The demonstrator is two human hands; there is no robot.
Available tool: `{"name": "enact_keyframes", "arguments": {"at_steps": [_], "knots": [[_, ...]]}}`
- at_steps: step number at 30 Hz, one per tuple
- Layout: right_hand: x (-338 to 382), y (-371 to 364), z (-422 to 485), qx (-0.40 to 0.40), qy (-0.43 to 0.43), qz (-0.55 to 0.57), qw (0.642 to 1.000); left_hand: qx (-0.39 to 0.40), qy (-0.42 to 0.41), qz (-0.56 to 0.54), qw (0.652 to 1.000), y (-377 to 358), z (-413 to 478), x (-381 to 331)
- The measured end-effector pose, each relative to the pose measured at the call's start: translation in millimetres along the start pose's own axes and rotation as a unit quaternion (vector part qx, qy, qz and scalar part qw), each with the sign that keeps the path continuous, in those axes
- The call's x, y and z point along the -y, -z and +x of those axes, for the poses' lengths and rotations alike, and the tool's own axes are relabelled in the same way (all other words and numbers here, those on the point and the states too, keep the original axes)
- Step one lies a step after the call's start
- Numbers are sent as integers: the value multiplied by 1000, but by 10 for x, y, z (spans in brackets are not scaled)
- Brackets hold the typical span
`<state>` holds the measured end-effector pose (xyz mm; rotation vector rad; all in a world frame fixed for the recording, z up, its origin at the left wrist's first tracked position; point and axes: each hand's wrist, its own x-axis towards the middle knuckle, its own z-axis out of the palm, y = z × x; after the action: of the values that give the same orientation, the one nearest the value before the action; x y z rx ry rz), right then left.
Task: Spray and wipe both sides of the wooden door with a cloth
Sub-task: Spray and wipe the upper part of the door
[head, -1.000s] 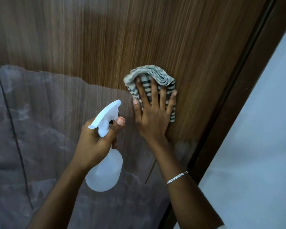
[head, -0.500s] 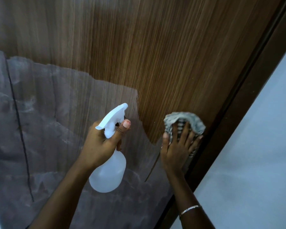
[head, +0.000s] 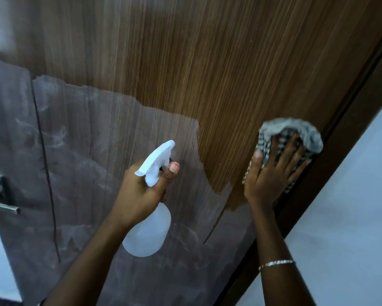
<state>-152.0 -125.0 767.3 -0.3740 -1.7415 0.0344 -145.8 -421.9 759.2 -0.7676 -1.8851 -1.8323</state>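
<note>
Left hand [head: 139, 191], fingers round white spray bottle [head: 148, 237]; right hand [head: 265, 180], fingers wide on striped cloth [head: 296, 129] against wooden door [head: 207, 62].

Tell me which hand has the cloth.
The right hand, fingers spread flat on the striped cloth against the door; the left hand grips the spray bottle.

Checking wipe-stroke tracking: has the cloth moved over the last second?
Yes. The cloth, under the right hand, went from mid-panel rightward to the dark door frame, and now sits against it.
</note>
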Motion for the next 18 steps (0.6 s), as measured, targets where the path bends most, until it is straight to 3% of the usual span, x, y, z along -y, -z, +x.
{"name": "enact_keyframes", "arguments": {"at_steps": [4,9,13,16,18], "knots": [[44,-34,-562,49,-28,0,998,-14,15,15,1000,110,-46,65],[641,-159,-372,13,-75,6,997,6,30,4,1000,360,-66,88],[1627,-369,-204,-25,12,12,1000,17,8,3,1000,535,-2,55],[2332,-489,-283,-3,142,7,990,16,-8,7,1000,684,42,52],[2384,-521,-292,20,219,-4,975,13,1,1,1000,816,65,68]]}}
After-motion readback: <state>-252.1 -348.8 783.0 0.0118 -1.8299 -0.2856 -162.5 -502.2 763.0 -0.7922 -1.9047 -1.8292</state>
